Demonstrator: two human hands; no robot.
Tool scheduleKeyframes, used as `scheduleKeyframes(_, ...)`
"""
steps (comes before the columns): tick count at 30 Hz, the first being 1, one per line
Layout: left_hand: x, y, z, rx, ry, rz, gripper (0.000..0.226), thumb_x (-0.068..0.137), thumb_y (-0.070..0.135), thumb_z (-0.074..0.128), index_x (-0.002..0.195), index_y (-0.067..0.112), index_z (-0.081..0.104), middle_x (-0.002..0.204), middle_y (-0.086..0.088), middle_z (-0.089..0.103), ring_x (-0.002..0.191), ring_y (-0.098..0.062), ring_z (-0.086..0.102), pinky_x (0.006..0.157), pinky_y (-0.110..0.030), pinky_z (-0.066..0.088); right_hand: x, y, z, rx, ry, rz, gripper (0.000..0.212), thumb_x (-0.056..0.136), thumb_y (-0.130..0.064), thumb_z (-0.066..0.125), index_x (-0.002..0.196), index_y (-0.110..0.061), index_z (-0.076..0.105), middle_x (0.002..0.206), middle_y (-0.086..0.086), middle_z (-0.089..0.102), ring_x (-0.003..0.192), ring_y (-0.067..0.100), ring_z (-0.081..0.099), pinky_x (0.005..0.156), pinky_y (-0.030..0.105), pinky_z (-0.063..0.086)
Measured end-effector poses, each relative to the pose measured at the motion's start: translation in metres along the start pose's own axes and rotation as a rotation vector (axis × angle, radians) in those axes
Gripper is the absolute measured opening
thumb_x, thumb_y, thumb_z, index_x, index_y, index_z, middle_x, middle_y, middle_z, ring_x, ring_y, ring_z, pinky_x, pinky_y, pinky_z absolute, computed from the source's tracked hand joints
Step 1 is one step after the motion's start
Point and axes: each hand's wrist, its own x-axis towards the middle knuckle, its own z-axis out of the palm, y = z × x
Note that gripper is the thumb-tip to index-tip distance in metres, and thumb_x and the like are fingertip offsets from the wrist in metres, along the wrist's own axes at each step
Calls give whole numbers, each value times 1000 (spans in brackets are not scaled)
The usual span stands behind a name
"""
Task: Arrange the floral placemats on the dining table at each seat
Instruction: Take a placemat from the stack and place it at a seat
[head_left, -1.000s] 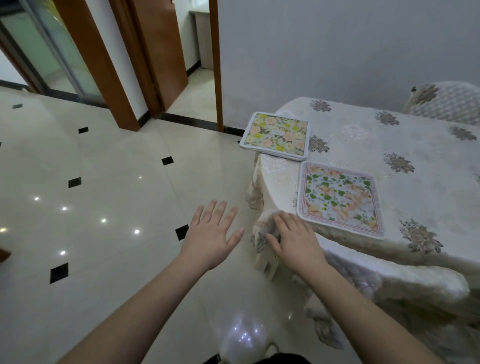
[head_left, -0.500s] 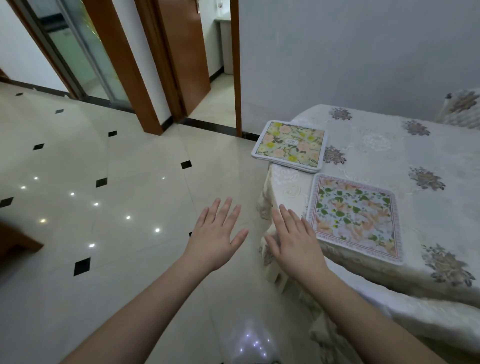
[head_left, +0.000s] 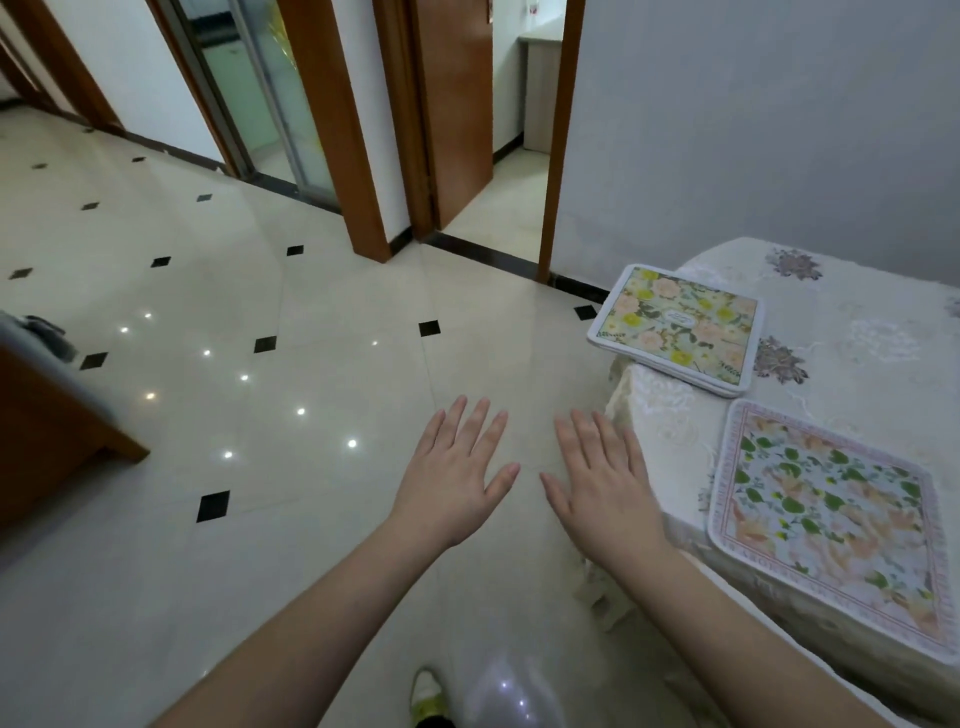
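Two floral placemats lie on the dining table (head_left: 852, 332), which is covered by a pale embroidered cloth at the right. The far mat (head_left: 678, 328), with yellow and peach roses, sits at the table's corner and overhangs the edge. The near mat (head_left: 826, 519), with green leaves, peach flowers and a pink border, lies along the near edge. My left hand (head_left: 457, 473) and my right hand (head_left: 597, 478) hover side by side over the floor left of the table, fingers straight and spread, holding nothing.
Glossy cream floor tiles with small black diamonds fill the left and centre. A brown wooden piece of furniture (head_left: 47, 431) stands at the left edge. Wooden door frames and an open doorway (head_left: 498, 156) lie ahead. A shoe (head_left: 428, 693) shows at the bottom.
My right hand has lifted off the tablecloth at the table's corner and now hovers beside my left hand. The view has swung left, so the table sits further right.
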Motion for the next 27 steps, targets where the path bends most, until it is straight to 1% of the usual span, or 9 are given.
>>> scheduleKeyframes(4,13,-56,-5,-42,27,-20,84,86,65,-10,160,27,-1,168,4,-3,154,-14,-9,122,-32,-9,44,-43,8,22,1,30,64,95,-47,31,145,-11,45,147,13,48,137,33,43,113,50,22)
scheduleKeyframes(7,22,-97,-10,-51,28,-31,85,85,65,-12,160,27,0,168,5,-1,154,-14,-7,123,-33,-8,71,-66,11,5,12,38,63,95,-47,32,145,-11,45,146,13,49,135,33,45,113,48,22)
scheduleKeyframes(9,30,-117,-13,-44,25,-23,89,83,69,-21,160,28,-1,168,6,-2,154,-15,-8,123,-35,-8,86,-75,13,-12,25,51,63,95,-47,32,145,-11,45,146,13,50,135,33,45,112,47,21)
scheduleKeyframes(11,41,-129,-14,-27,27,-7,99,75,69,-35,159,29,-4,168,6,-3,154,-15,-9,123,-37,-7,100,-83,15,-20,25,75,63,95,-47,32,145,-11,45,146,12,50,135,32,45,112,46,21)
scheduleKeyframes(14,58,-139,-14,-39,28,4,102,70,68,-40,159,30,-6,168,7,-5,154,-16,-11,124,-38,-5,119,-90,18,-31,15,71,64,94,-47,32,144,-11,46,145,12,51,135,32,46,111,45,20)
scheduleKeyframes(17,82,-144,-11,-69,23,19,101,71,69,-38,159,31,-6,168,7,-5,154,-16,-12,124,-39,-5,141,-87,21,-66,-10,74,64,95,-48,31,146,-12,44,146,11,49,136,31,45,112,44,17)
scheduleKeyframes(21,120,-141,-3,-84,-11,34,96,74,70,-34,159,32,-7,168,6,-6,154,-17,-13,124,-39,-5,168,-70,31,-69,-37,106,64,95,-49,30,147,-12,43,147,11,48,137,30,45,113,45,19)
scheduleKeyframes(24,158,-136,0,-60,-29,51,85,84,68,-21,159,31,-4,168,6,-4,154,-18,-12,123,-39,-5,191,-52,41,-68,-50,123,64,96,-48,30,147,-13,43,148,11,48,137,30,44,112,46,19)
scheduleKeyframes(27,199,-129,-2,-17,-44,72,84,83,63,-17,159,30,-2,168,4,-2,154,-19,-10,123,-40,-5,220,-32,49,-48,-60,147,64,95,-48,29,147,-13,43,147,11,48,136,30,45,112,44,16)
